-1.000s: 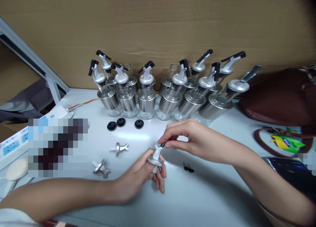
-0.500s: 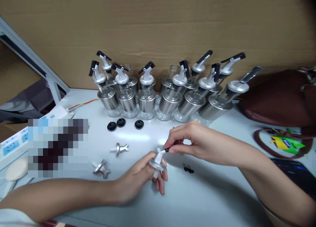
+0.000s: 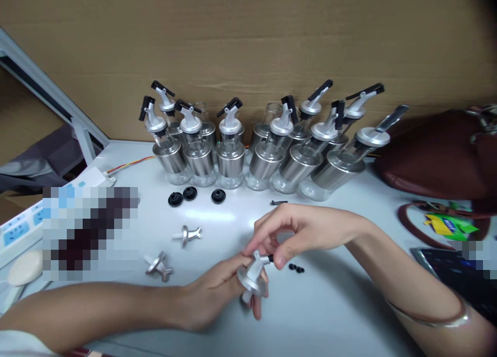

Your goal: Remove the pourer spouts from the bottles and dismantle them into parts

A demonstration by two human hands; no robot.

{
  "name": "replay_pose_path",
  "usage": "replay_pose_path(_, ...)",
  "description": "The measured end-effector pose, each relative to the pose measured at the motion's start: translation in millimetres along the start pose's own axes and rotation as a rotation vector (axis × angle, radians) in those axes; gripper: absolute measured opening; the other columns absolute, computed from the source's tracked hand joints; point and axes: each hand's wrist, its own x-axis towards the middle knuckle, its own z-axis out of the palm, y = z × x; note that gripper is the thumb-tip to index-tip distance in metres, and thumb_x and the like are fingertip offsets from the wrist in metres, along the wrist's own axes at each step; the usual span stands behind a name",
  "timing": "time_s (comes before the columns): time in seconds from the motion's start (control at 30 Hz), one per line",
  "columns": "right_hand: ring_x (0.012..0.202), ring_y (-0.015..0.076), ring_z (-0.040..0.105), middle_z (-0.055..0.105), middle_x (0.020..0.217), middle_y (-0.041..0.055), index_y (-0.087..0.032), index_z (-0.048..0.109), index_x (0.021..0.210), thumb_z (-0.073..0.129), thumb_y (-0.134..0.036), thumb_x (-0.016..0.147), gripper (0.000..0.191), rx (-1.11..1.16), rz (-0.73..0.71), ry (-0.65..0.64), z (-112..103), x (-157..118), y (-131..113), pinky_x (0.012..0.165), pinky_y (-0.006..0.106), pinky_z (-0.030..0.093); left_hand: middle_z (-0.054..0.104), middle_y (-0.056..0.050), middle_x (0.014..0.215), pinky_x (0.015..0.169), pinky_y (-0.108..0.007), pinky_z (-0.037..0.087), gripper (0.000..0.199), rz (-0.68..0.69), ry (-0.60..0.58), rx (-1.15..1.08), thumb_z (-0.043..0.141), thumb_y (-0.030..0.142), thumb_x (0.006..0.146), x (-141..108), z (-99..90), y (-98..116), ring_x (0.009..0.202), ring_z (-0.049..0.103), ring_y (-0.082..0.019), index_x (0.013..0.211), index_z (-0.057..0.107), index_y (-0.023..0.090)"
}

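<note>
My left hand (image 3: 229, 284) is closed round a silver pourer top (image 3: 253, 275) with a white tube below it. At the end of its spout is a small black piece (image 3: 268, 259), and the thumb of my right hand (image 3: 291, 238) presses against it. The curled fingers of my right hand reach over the pourer top. Two more silver pourer tops, one (image 3: 189, 235) upper and one (image 3: 159, 266) lower, lie on the table to the left. Small black plugs (image 3: 296, 268) lie to the right of my hands.
Several bottles with pourers (image 3: 231, 157) line the back. Before them lie black discs (image 3: 218, 196) and a small dark lever (image 3: 278, 202). At left is a power strip (image 3: 23, 230); at right, a brown bag (image 3: 430, 155) and a dark device (image 3: 454, 274).
My left hand and its pourer top have moved slightly down. My right hand has shifted down too, its wrist now more bent, and the small dark lever behind it has come into fuller view.
</note>
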Motion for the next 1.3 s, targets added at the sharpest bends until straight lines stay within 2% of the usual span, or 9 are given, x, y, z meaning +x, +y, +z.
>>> replay_pose_path(0.1, 0.070, 0.0097, 0.052, 0.061, 0.077, 0.0010, -0.013, 0.072, 0.102, 0.074, -0.031, 0.075, 0.033, 0.010, -0.062, -0.070, -0.7, 4.2, 5.1, 0.064, 0.021, 0.042, 0.053, -0.002, 0.072, 0.073, -0.030, 0.038, 0.056, -0.011, -0.034, 0.034, 0.041, 0.072, 0.082, -1.3, 1.0, 1.2, 0.071, 0.049, -0.017, 0.085, 0.054, 0.017)
replay_pose_path(0.23, 0.069, 0.0091, 0.052, 0.056, 0.073, -0.0012, -0.012, 0.073, 0.092, 0.077, -0.028, 0.073, 0.025, 0.025, -0.104, -0.045, 2.2, 6.7, 6.9, 0.063, 0.020, 0.042, 0.054, -0.003, 0.074, 0.074, -0.031, 0.039, 0.056, -0.024, -0.027, 0.039, 0.041, 0.072, 0.082, -3.3, 2.0, 3.3, 0.072, 0.050, -0.017, 0.086, 0.053, 0.017)
replay_pose_path(0.4, 0.067, 0.0087, 0.054, 0.054, 0.074, -0.0021, -0.014, 0.069, 0.092, 0.073, -0.025, 0.076, 0.020, 0.096, -0.097, -0.018, 6.8, 5.4, 3.7, 0.061, 0.019, 0.044, 0.056, -0.004, 0.073, 0.074, -0.031, 0.040, 0.059, 0.020, -0.008, 0.063, 0.036, 0.072, 0.084, -1.2, 1.0, 1.1, 0.072, 0.049, -0.017, 0.088, 0.053, 0.016)
replay_pose_path(0.57, 0.080, 0.0118, 0.058, 0.064, 0.089, 0.0048, -0.012, 0.066, 0.101, 0.060, -0.024, 0.086, 0.020, -0.001, -0.116, 0.117, 6.8, 3.3, -1.9, 0.074, 0.024, 0.046, 0.056, -0.003, 0.072, 0.068, -0.030, 0.040, 0.056, 0.094, 0.099, -0.038, 0.032, 0.068, 0.088, 4.0, 0.6, -14.1, 0.065, 0.053, -0.014, 0.088, 0.050, 0.016)
replay_pose_path(0.7, 0.079, 0.0124, 0.055, 0.064, 0.087, 0.0032, -0.013, 0.066, 0.105, 0.071, -0.026, 0.077, 0.032, -0.180, -0.093, 0.186, 9.6, 2.2, -8.0, 0.074, 0.025, 0.044, 0.057, -0.002, 0.078, 0.069, -0.031, 0.041, 0.049, 0.115, 0.129, -0.122, 0.039, 0.064, 0.089, 4.2, 0.4, -24.2, 0.067, 0.058, -0.015, 0.100, 0.046, 0.017)
replay_pose_path(0.8, 0.076, 0.0125, 0.057, 0.064, 0.084, 0.0014, -0.014, 0.064, 0.106, 0.073, -0.028, 0.075, 0.036, -0.211, -0.024, 0.201, 15.0, 1.4, -12.2, 0.071, 0.024, 0.045, 0.057, -0.002, 0.080, 0.073, -0.033, 0.042, 0.049, 0.134, 0.138, -0.140, 0.042, 0.063, 0.088, 3.6, 0.6, -25.9, 0.069, 0.059, -0.015, 0.105, 0.046, 0.017)
replay_pose_path(1.03, 0.072, 0.0121, 0.053, 0.058, 0.075, -0.0016, -0.016, 0.069, 0.089, 0.073, -0.034, 0.076, 0.022, -0.455, -0.078, 0.291, 24.8, -1.5, -20.2, 0.066, 0.022, 0.040, 0.056, -0.002, 0.086, 0.068, -0.032, 0.043, 0.053, 0.174, 0.130, -0.148, 0.042, 0.067, 0.086, 8.0, 1.3, -31.0, 0.065, 0.061, -0.014, 0.107, 0.046, 0.018)
replay_pose_path(1.17, 0.076, 0.0135, 0.055, 0.064, 0.080, 0.0006, -0.015, 0.069, 0.091, 0.073, -0.030, 0.076, 0.021, -0.460, -0.104, 0.364, 29.4, -1.2, -24.5, 0.069, 0.024, 0.042, 0.057, -0.002, 0.084, 0.063, -0.030, 0.042, 0.055, 0.215, 0.137, -0.190, 0.043, 0.069, 0.084, 11.5, 1.0, -33.9, 0.060, 0.060, -0.013, 0.106, 0.044, 0.018)
replay_pose_path(1.3, 0.079, 0.0144, 0.059, 0.068, 0.087, 0.0031, -0.015, 0.067, 0.096, 0.069, -0.026, 0.081, 0.019, -0.461, -0.130, 0.469, 29.8, -2.6, -26.4, 0.071, 0.025, 0.043, 0.059, -0.003, 0.081, 0.063, -0.030, 0.043, 0.053, 0.214, 0.156, -0.195, 0.049, 0.068, 0.082, 10.9, 2.3, -31.1, 0.059, 0.060, -0.013, 0.095, 0.049, 0.016)
